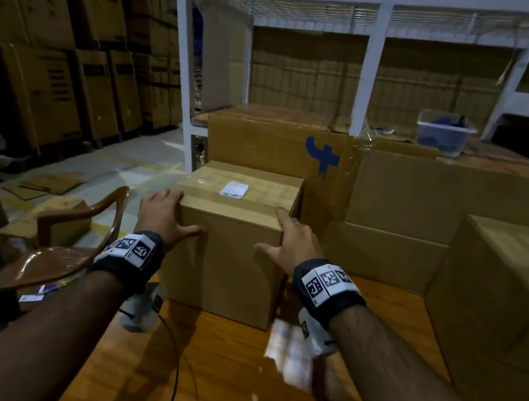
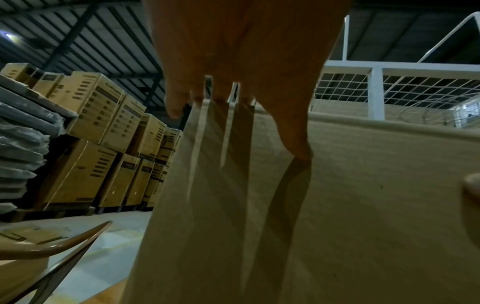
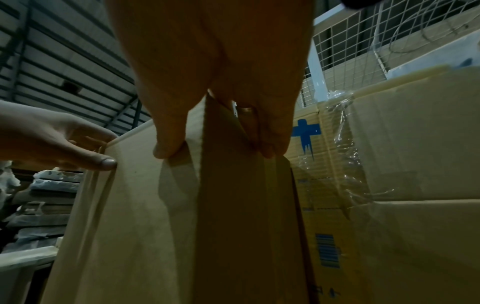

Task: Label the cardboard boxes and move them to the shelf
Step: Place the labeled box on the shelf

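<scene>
A brown cardboard box (image 1: 230,257) stands upright on the wooden table (image 1: 227,385), taped along the top and bearing a white label (image 1: 233,189). My left hand (image 1: 165,216) lies against its upper left corner, straight fingers along the left side and thumb on the front face. My right hand (image 1: 291,241) mirrors it at the upper right corner. In the left wrist view the left hand (image 2: 233,61) reaches along the box (image 2: 337,205). The right wrist view shows the right hand (image 3: 207,61) on the box (image 3: 145,226), with the left hand (image 3: 57,139) on the far side. The white metal shelf (image 1: 367,78) rises behind.
Large boxes (image 1: 265,141) sit just behind the held box, under the shelf. Another box (image 1: 502,290) stands on the table at right. A clear plastic bin (image 1: 445,133) rests further back. A brown chair (image 1: 70,239) is at left, and stacked cartons (image 1: 58,29) beyond it.
</scene>
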`<action>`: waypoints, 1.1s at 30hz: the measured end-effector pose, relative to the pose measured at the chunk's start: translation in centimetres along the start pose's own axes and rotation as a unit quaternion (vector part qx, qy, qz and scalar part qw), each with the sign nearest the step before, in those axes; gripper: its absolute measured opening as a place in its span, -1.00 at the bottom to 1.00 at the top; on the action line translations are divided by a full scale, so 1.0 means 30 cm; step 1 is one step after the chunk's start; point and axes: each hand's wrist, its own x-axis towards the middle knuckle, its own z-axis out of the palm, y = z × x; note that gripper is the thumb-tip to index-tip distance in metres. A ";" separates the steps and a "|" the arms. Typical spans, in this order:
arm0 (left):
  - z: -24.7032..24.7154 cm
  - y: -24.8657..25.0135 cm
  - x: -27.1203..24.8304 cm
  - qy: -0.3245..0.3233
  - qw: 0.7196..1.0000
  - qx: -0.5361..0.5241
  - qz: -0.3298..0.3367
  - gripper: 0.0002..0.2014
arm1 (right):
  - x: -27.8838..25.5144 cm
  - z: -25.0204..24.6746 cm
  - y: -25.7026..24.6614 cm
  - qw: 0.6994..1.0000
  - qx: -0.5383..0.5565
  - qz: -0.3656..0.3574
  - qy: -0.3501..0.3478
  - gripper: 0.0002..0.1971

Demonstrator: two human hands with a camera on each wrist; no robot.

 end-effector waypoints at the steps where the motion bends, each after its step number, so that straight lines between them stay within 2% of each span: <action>1: 0.007 -0.011 0.001 0.005 1.000 0.005 0.005 -0.11 | 0.006 0.011 0.003 1.000 0.009 -0.001 0.006 -0.08; 4: 0.010 -0.039 0.016 0.010 1.000 -0.012 0.012 -0.10 | 0.020 0.035 0.012 0.999 0.030 -0.010 0.023 -0.05; 8: 0.013 -0.052 0.044 -0.014 0.995 -0.094 0.002 -0.08 | 0.031 0.044 0.025 0.997 0.060 -0.026 0.040 -0.07; 20: -0.001 -0.057 0.057 -0.019 0.994 -0.103 -0.018 0.02 | -0.007 0.032 0.012 0.994 0.092 -0.011 0.052 -0.11; 29: -0.025 0.010 -0.060 -0.020 0.995 -0.099 -0.012 -0.01 | -0.095 -0.024 0.051 0.991 0.096 -0.007 0.094 -0.13; 33: -0.027 0.051 -0.143 -0.021 0.991 -0.130 -0.011 0.03 | -0.164 -0.059 0.093 0.990 0.096 -0.022 0.104 -0.09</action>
